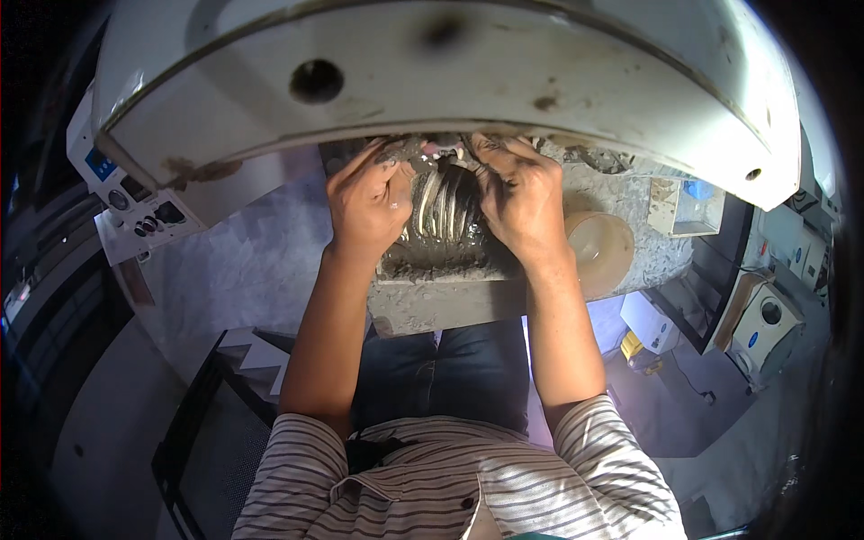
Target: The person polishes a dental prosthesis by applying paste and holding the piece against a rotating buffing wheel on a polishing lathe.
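Both my hands are wet with grey slurry and sit under the front edge of a pale housing. My left hand (pixel 371 193) is closed, its fingers curled at the far end of a dark, ribbed piece (pixel 445 207). Opposite it, my right hand (pixel 526 193) is closed too, with the thumb side toward that piece. Pale curved ridges run along the ribbed piece, and grey mud coats its near end. A small pinkish-white thing (pixel 443 146) shows between my fingertips. What exactly the fingers grip is hidden by mud and the housing edge.
The pale housing (pixel 432 99) overhangs my hands. A mud-coated grey ledge (pixel 441 306) is in front of me. Right of my hand are a translucent bowl (pixel 612 247) and a small open box (pixel 675 211). A control panel (pixel 153 216) is at left, a chair (pixel 216 423) below it.
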A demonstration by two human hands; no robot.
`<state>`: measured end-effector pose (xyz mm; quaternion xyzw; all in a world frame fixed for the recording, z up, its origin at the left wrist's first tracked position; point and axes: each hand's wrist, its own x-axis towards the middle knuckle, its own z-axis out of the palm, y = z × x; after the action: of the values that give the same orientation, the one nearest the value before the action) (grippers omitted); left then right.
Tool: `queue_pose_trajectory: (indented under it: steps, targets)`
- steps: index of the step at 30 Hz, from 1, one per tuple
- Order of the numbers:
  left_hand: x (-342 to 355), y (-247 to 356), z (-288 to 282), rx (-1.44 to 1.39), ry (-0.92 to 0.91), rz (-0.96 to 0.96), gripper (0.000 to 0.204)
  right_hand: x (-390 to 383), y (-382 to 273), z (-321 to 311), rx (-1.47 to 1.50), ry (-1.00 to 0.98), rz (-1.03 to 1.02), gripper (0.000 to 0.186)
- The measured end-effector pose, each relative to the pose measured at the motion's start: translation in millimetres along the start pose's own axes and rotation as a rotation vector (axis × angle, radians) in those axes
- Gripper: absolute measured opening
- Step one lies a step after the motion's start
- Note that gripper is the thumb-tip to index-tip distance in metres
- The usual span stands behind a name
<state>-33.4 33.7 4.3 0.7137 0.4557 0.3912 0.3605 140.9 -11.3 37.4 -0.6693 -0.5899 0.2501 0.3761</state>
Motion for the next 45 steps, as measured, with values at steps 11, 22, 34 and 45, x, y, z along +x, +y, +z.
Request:
queue_pose_trajectory:
  steps: [11, 22, 34, 45]
  targets:
    - [14, 8, -2, 0.109, -0.123, 0.023, 0.017, 0, -2, 1, -0.064, -0.015, 0.076, 0.035]
    - [-1, 8, -16, 0.165, -0.010, 0.043, 0.019, 2, -9, 2, -0.040, -0.154, 0.158, 0.034]
    - [-13, 14, -38, 0.274, 0.160, 0.280, 0.020, -41, 2, 57, -0.073, -0.400, 0.034, 0.029]
    - [-16, 7, -28, 0.197, 0.027, 0.189, 0.020, -49, -10, -18, 0.355, -0.585, 0.418, 0.041]
